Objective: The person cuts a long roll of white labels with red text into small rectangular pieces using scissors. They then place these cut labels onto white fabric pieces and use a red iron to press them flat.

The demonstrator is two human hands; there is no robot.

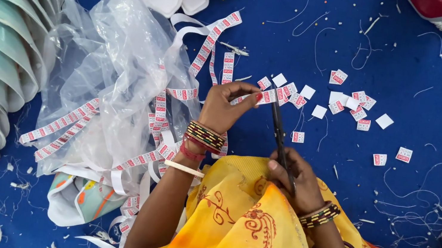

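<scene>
Label strip point(249, 99) is pinched in left hand point(224, 106) fingers; right hand point(293, 179) fingers grip scissors point(279, 134).

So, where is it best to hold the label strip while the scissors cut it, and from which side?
Pinch the label strip just behind its free end, as the left hand does, coming from the left. The strip is thin, flat and limp, so a grip near the scissors in the right hand probably keeps it taut, and the rest trails left over the clear plastic bag.
</scene>
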